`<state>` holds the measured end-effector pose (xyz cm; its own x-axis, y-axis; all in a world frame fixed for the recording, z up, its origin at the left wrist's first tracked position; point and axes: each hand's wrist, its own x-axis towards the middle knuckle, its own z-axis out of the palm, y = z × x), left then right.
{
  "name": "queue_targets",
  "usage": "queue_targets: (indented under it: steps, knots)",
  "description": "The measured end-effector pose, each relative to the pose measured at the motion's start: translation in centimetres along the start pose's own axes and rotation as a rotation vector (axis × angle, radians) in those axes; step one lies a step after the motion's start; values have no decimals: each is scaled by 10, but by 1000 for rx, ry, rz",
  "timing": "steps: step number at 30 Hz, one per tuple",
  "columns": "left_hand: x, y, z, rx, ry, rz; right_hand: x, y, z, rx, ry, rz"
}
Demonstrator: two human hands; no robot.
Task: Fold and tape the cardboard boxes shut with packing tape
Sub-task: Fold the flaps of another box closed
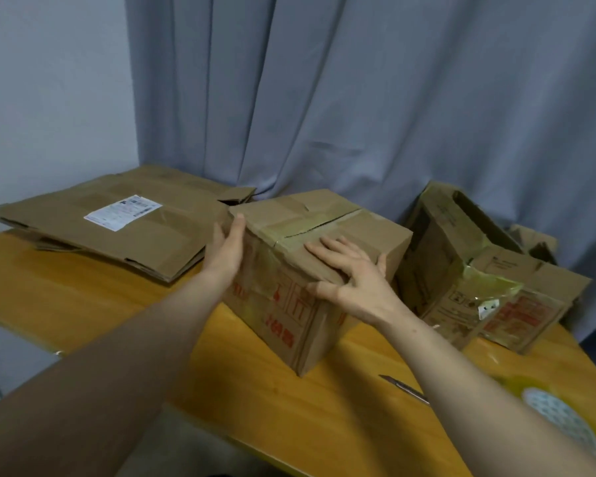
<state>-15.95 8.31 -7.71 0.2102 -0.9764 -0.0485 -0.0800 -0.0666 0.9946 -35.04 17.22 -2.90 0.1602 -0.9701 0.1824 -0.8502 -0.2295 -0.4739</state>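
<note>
A closed brown cardboard box (283,304) with red print stands in the middle of the wooden table (83,297). Tape runs along its top seam, where a dark gap still shows between the flaps. My left hand (226,247) lies flat against the box's left side, fingers straight up to the top edge. My right hand (351,273) presses on the top near the front right corner, fingers spread and the thumb reaching over the front face. A roll of packing tape (561,425) lies at the table's near right, partly behind my right forearm.
A stack of flattened cardboard (117,228) with a white shipping label lies at the back left. A crumpled, taped box (489,270) stands at the right. A knife blade (405,389) lies on the table beside my right forearm. A grey curtain hangs behind.
</note>
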Motion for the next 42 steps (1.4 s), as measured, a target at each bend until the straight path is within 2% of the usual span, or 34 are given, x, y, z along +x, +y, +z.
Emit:
queue_targets:
  steps: [4, 6, 9, 11, 14, 16, 18, 20, 21, 22, 24, 26, 28, 33, 35, 37, 39, 42]
  knots:
    - [12, 19, 2, -127, -69, -33, -11, 10, 6, 277, 105, 227]
    - [11, 35, 6, -95, -30, 22, -9, 11, 8, 373, 157, 256]
    - [4, 84, 6, 50, 96, 200, -5, 9, 9, 569, 210, 218]
    - [-7, 122, 9, 262, 172, 332, -8, 5, 13, 649, 187, 184]
    - [-30, 156, 30, 567, 130, 541, -17, 5, 23, 644, 101, 180]
    - [-37, 160, 39, 585, 100, 624, -21, 10, 19, 706, 83, 242]
    - [-32, 156, 28, 583, 261, 652, -20, 14, 4, 684, 200, 268]
    - [-23, 144, 0, 646, 457, 502, -14, 12, -13, 604, 338, 220]
    - [-23, 137, -11, 659, 466, 350, -10, 8, -19, 551, 369, 166]
    - [-24, 126, -19, 605, 403, 206, -6, 2, -23, 499, 368, 99]
    - [-31, 107, -25, 332, 148, 51, 5, -9, -22, 398, 299, -3]
    - [-38, 95, -24, 93, 14, 19, 15, -18, -17, 264, 180, -9]
    - [-35, 90, -28, 57, 17, 28, 21, -24, -12, 135, 124, 27]
    - [-28, 89, -34, -21, -17, 40, 22, -33, -9, 194, 202, 29]
    - [-29, 88, -29, 0, 68, 101, 24, -27, -4, 272, 252, 10]
    - [-34, 94, -23, 77, 168, 246, 25, -18, 2, 433, 276, 3]
    - [-42, 100, -13, 226, 242, 413, 26, -6, 6, 513, 227, 50]
    - [-60, 94, 15, 436, 141, 653, 19, 10, 2, 464, 116, 220]
